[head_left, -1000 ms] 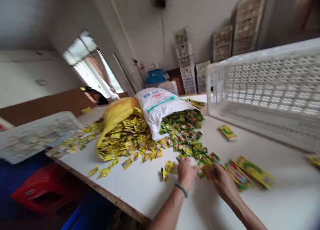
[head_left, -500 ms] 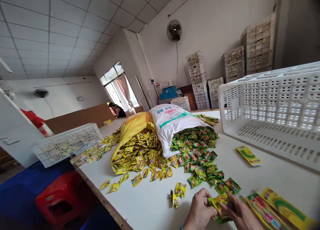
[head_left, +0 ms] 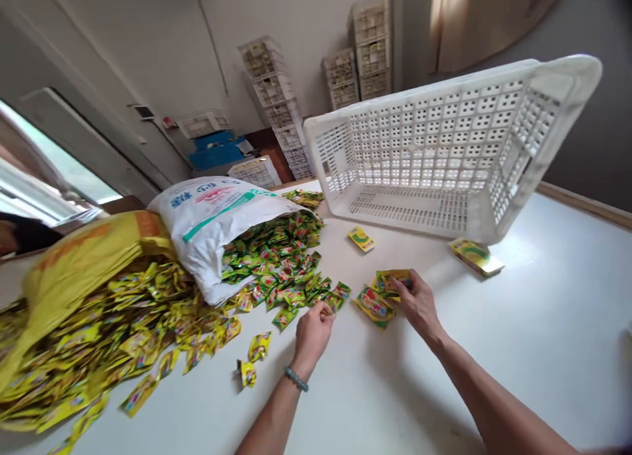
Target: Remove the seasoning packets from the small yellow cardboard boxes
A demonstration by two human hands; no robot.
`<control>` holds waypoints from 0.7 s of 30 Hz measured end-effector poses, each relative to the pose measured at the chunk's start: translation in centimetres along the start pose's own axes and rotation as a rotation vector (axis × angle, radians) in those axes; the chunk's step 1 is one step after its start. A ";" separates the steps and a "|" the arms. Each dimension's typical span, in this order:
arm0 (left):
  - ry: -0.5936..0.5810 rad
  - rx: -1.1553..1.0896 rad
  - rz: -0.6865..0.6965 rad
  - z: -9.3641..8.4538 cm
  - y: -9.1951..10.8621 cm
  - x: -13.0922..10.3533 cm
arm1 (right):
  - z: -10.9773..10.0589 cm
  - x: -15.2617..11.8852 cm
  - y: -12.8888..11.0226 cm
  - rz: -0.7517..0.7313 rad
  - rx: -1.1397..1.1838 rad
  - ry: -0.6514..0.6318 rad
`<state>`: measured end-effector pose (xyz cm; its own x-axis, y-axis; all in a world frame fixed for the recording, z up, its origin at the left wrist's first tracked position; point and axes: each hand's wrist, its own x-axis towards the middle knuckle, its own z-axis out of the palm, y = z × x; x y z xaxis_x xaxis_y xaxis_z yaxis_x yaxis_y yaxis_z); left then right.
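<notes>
1. White tabletop (head_left: 345, 389) runs from the worker's forearms out to the crate, with two loose yellow packets (head_left: 260, 346) lying on its near side.
2. Just beyond them, the left hand (head_left: 313, 333) has its thumb and fingertips drawn together beside the spilled green packets (head_left: 291, 297); from here I can't tell whether anything is pinched there.
3. Over to its right, the right hand (head_left: 419, 303) grips the right end of a flat yellow-green pack (head_left: 390, 282) between thumb and fingers. That pack sits just behind a red-and-green pack (head_left: 375, 307), and the two seem to overlap.
4. I'd guess the held pack is light, with a slick face that could slide if pinched only at a corner. Its shape looks fairly flat, so opposite edges should give the surest hold, and squeezing the middle might crease it.
5. Those little packets look soft and crinkly, featherlight, best picked up by the crimped ends; pressing hard could crush what's inside.
6. Farther off, a white sack (head_left: 212, 208) and a yellow sack (head_left: 89, 244) gape with packets; both would likely sag if lifted by the mouth alone.
7. Behind the flat packs, a white crate (head_left: 409, 228) rests on its side, stiff-looking, handiest by its rim. Stacked crates (head_left: 281, 106) stand against the far wall.
</notes>
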<state>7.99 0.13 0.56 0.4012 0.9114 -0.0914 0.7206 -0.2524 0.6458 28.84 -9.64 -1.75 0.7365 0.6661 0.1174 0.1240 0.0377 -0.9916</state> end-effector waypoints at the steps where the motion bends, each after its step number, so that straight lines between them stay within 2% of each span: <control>1: -0.007 0.041 0.042 0.1 0.7 0.3 | -0.1 0.1 0.1 0.010 -0.010 0.013; 4: -0.076 0.207 0.230 0.8 3.6 1.0 | -0.3 0.7 -0.3 -0.005 -0.024 0.046; 6: -0.094 0.382 0.272 1.9 5.7 1.4 | -0.6 1.1 -0.6 -0.007 -0.017 0.080; 8: -0.069 0.536 0.188 3.6 7.5 1.8 | -1.1 1.5 -0.7 0.003 0.001 0.120; 11: -0.059 0.581 0.061 6.0 8.9 2.0 | -1.6 1.8 -0.7 0.007 0.026 0.141; 13: -0.094 0.542 0.043 6.7 9.0 1.8 | -1.7 1.8 -0.9 0.010 0.033 0.140; 15: -0.132 0.490 0.055 6.5 8.4 1.3 | -1.8 1.7 -1.2 0.015 0.020 0.133; 19: -0.185 0.414 0.112 4.3 6.2 -0.4 | -1.6 1.2 -1.9 0.040 -0.075 0.023; 21: -0.186 0.376 0.048 3.4 5.1 -1.1 | -1.1 0.7 -2.1 0.050 -0.148 -0.061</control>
<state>13.13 -3.30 1.33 0.5094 0.8303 -0.2259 0.8412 -0.4252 0.3342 29.85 -10.12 0.44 0.7030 0.7087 0.0599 0.1881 -0.1041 -0.9766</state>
